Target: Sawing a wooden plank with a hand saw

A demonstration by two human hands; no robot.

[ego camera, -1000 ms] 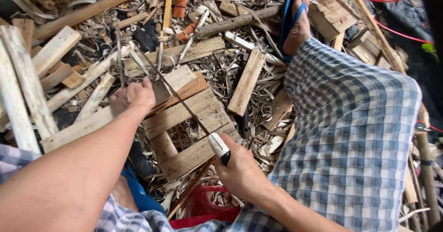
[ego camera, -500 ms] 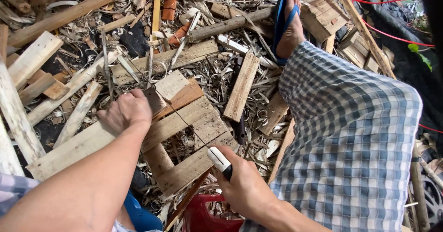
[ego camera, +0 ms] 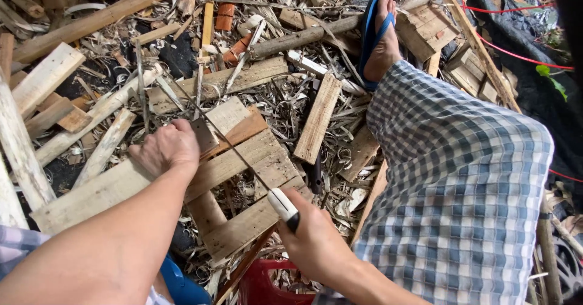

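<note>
My right hand [ego camera: 316,241] grips the black-and-white handle of a thin hand saw [ego camera: 243,156]. Its narrow blade runs up and to the left across a small wooden pallet piece [ego camera: 249,165] made of several planks. My left hand [ego camera: 167,147] presses down on the pallet's left end, next to where the blade crosses the wood. My checked trouser leg [ego camera: 461,183] stretches out to the right, ending in a foot in a blue sandal [ego camera: 376,35].
Scrap planks, sticks and wood shavings lie heaped all around. A long round log [ego camera: 91,20] lies at the top left. A small slatted crate [ego camera: 428,29] sits at the top right. A red container [ego camera: 261,284] shows at the bottom edge.
The saw handle has moved slightly along the cut line. My left hand stays pressed on the pallet, and the view has shifted a little.
</note>
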